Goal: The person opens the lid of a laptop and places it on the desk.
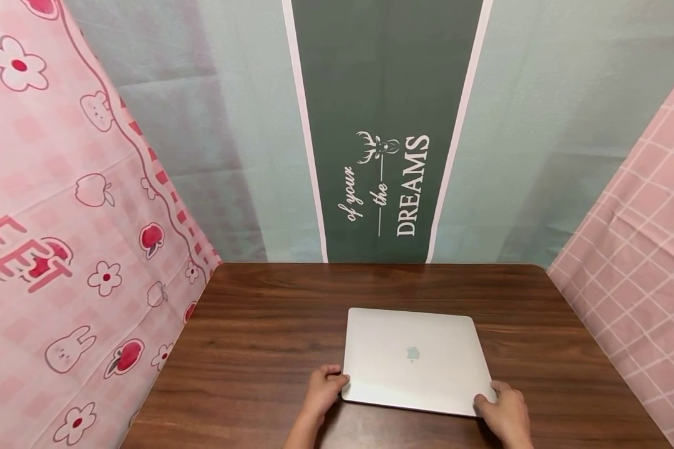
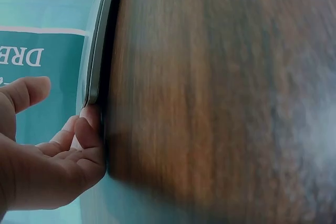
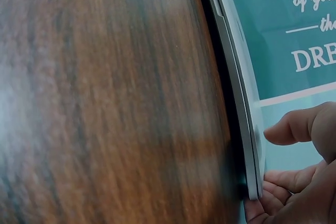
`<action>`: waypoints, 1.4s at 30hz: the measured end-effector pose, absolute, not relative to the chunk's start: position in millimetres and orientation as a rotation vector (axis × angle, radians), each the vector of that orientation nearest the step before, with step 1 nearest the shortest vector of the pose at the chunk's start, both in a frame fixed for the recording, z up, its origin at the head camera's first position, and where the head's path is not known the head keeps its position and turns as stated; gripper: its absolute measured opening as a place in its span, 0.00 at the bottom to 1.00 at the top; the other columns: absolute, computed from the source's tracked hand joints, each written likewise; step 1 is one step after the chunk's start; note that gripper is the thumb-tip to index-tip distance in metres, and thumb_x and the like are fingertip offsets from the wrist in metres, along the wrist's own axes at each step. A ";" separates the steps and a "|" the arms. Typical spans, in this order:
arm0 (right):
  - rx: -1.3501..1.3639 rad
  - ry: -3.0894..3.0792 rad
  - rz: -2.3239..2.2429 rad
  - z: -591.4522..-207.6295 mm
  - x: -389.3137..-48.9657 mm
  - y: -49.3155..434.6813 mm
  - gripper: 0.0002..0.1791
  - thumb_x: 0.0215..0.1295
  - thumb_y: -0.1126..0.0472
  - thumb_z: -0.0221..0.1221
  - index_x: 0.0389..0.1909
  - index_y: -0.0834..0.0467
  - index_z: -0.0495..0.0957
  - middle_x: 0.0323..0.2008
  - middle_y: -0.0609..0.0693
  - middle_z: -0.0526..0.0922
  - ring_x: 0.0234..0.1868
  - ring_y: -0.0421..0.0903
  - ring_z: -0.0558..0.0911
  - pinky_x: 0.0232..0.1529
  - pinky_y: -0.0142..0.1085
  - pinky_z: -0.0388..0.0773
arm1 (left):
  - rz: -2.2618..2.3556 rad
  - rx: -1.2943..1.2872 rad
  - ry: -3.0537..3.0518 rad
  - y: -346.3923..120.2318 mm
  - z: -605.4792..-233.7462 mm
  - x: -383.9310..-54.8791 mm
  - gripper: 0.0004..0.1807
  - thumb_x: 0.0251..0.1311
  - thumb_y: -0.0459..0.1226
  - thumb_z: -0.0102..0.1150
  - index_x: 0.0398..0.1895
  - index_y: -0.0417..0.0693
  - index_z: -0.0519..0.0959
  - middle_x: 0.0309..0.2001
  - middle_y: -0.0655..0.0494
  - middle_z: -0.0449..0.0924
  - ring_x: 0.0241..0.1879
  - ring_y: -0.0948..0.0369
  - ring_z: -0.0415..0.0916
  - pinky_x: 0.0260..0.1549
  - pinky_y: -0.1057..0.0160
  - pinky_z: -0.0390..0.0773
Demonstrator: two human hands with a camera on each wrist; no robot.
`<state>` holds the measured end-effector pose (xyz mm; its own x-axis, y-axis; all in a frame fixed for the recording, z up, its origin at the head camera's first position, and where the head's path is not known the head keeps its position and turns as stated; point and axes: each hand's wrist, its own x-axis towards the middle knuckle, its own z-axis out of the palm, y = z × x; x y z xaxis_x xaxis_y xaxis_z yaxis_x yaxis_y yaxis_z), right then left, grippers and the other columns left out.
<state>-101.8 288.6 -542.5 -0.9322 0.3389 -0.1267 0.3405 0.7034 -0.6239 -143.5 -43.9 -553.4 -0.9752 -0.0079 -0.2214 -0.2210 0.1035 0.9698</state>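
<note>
A closed silver laptop (image 1: 410,380) with an apple logo on its lid lies slightly turned on the wooden table. At its near left corner, my left hand (image 1: 324,390) holds the side edge, the thumb by the lid. My right hand (image 1: 505,411) grips the near right corner with its thumb over the lid. In the left wrist view, curled fingers (image 2: 86,132) of the left hand meet the end of the laptop's thin edge (image 2: 97,61). The right wrist view has the right hand's fingers (image 3: 270,200) tucked around the laptop's corner (image 3: 253,187).
Dark wood grain covers the table (image 1: 258,330), which has rounded far corners. Behind it hangs a green cloth (image 1: 387,75) with white lettering and a deer head. Pink patterned cloths flank both sides, the left one (image 1: 107,237) with flowers and the right one (image 1: 646,268) checked.
</note>
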 end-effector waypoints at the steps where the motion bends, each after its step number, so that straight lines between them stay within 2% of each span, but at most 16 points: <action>1: 0.569 2.902 -1.060 -542.7 -101.9 288.5 0.31 0.48 0.63 0.59 0.47 0.84 0.66 0.46 0.82 0.67 0.48 0.76 0.66 0.49 0.61 0.63 | 1.979 -0.232 2.223 -44.6 -553.5 -143.7 0.20 0.51 0.31 0.60 0.44 0.25 0.72 0.30 0.50 0.78 0.28 0.59 0.73 0.24 0.61 0.72; 11: 0.477 2.979 -1.029 -543.8 -102.3 286.3 0.27 0.46 0.65 0.60 0.41 0.83 0.69 0.31 0.71 0.77 0.38 0.68 0.75 0.40 0.55 0.69 | 1.878 -0.224 2.387 -50.0 -552.1 -141.3 0.18 0.48 0.30 0.62 0.40 0.23 0.75 0.27 0.49 0.78 0.29 0.59 0.75 0.29 0.61 0.75; 17: 0.458 2.966 -0.974 -542.6 -102.9 285.8 0.27 0.47 0.63 0.60 0.41 0.83 0.68 0.34 0.74 0.75 0.42 0.73 0.72 0.42 0.57 0.68 | 1.809 -0.223 2.475 -49.1 -551.4 -141.6 0.15 0.47 0.30 0.62 0.37 0.25 0.78 0.25 0.52 0.77 0.27 0.61 0.73 0.28 0.62 0.74; 26: 0.449 2.954 -0.907 -540.6 -104.8 281.8 0.27 0.49 0.63 0.59 0.41 0.84 0.68 0.35 0.76 0.71 0.42 0.74 0.71 0.43 0.59 0.68 | 1.855 -0.134 2.509 -51.0 -553.6 -138.7 0.15 0.45 0.32 0.62 0.33 0.25 0.78 0.22 0.53 0.75 0.24 0.62 0.71 0.23 0.64 0.72; 33: 0.454 2.923 -0.890 -540.3 -100.8 280.6 0.29 0.49 0.62 0.61 0.42 0.84 0.67 0.34 0.76 0.71 0.41 0.73 0.71 0.41 0.58 0.69 | 1.820 -0.175 2.476 -53.6 -551.3 -137.4 0.15 0.46 0.31 0.62 0.35 0.26 0.78 0.24 0.52 0.77 0.26 0.60 0.73 0.26 0.63 0.74; 42: 0.498 2.886 -0.866 -540.0 -94.0 275.5 0.29 0.49 0.61 0.61 0.42 0.83 0.68 0.32 0.73 0.73 0.40 0.73 0.73 0.38 0.59 0.70 | 1.762 -0.199 2.522 -57.2 -550.2 -132.4 0.13 0.45 0.29 0.62 0.34 0.27 0.78 0.23 0.54 0.76 0.24 0.62 0.72 0.24 0.64 0.73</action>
